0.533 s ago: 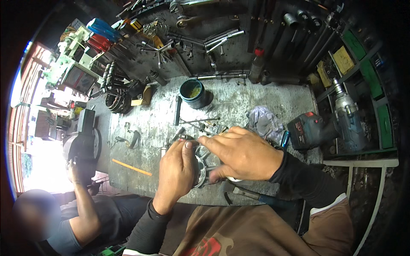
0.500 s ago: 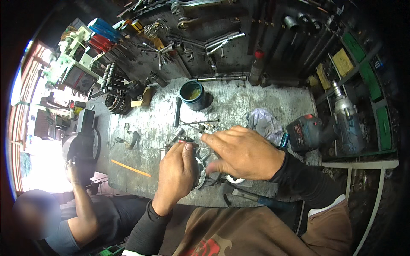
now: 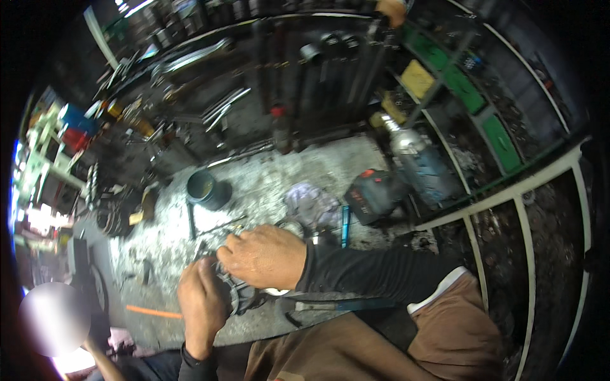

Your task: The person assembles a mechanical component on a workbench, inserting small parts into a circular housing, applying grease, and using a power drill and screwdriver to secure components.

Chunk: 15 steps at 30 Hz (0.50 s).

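My left hand (image 3: 202, 301) is curled against a grey metal part with a round rim (image 3: 232, 298), its thumb and fingertips close together at the top. Across the upper side of that part reaches my right hand (image 3: 264, 257), knuckles up and fingers bent down close to the left fingertips. Whatever the right fingers grip is hidden beneath them. Both hands are low over the worn bench (image 3: 162, 219). Just beyond them lie a thin dark rod (image 3: 222, 226) and a dark-handled tool (image 3: 191, 221).
A dark tub (image 3: 208, 190) stands farther back. To the right are a crumpled cloth (image 3: 311, 203), a blue tool (image 3: 345, 225), a cordless power tool (image 3: 378, 193) and shelving (image 3: 495, 206). A hammer (image 3: 343, 305) lies near the front edge, an orange strip (image 3: 154, 312) at left.
The view has swung to the right, so the bench and hands sit farther left in it. My right hand has drawn in closer to the left, its fingers now curled down.
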Each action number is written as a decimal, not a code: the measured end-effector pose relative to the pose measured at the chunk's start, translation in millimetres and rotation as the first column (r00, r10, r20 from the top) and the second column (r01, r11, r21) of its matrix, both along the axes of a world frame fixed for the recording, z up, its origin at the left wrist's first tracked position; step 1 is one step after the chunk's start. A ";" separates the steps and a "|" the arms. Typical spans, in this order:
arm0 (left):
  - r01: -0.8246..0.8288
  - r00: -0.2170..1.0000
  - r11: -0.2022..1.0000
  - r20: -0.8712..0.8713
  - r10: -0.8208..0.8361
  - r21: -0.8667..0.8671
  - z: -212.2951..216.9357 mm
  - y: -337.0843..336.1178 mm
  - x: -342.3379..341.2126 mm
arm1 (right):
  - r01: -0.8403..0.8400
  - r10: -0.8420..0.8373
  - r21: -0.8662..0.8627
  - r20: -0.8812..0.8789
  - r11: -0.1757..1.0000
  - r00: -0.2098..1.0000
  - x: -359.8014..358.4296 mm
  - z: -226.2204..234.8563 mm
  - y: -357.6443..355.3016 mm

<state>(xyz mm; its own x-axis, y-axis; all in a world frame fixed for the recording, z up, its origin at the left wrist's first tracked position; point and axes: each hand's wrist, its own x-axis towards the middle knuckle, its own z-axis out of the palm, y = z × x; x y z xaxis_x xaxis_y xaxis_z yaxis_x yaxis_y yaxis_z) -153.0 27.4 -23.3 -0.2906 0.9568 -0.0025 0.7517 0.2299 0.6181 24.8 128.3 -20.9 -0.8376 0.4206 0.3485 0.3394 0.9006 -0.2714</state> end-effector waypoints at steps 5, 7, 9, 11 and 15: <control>-0.015 0.999 0.999 -0.031 0.014 -0.033 3.9 -1.9 1.6 | 0.222 -0.412 -0.449 -0.385 0.866 0.826 106.2 -10.7 -30.9; 0.013 1.000 1.000 -0.027 -0.013 -0.003 3.9 -2.0 1.4 | 0.379 -0.844 -0.786 -0.313 0.488 0.437 163.7 -26.3 -52.5; 0.005 0.998 1.000 -0.064 -0.006 -0.012 3.6 -2.0 1.1 | 0.462 -0.927 -0.804 -0.339 0.373 0.159 211.1 -47.7 -44.3; 0.011 0.999 1.000 -0.041 -0.012 -0.019 3.3 -1.7 1.4 | 0.540 -0.869 -0.708 -0.486 0.456 0.097 233.0 -65.7 -29.2; 0.013 0.999 0.999 0.043 -0.011 -0.031 5.1 -1.2 2.9 | 0.263 -0.788 -0.743 -0.573 0.616 0.226 233.8 -72.7 10.3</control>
<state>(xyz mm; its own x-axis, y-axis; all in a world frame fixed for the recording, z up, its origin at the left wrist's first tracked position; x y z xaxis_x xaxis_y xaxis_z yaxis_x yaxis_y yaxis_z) -150.0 26.2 -18.2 -0.2780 0.9595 -0.0450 0.7278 0.2410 0.6420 258.6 138.6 -93.6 0.2485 0.9249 0.2880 0.0588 0.2823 -0.9575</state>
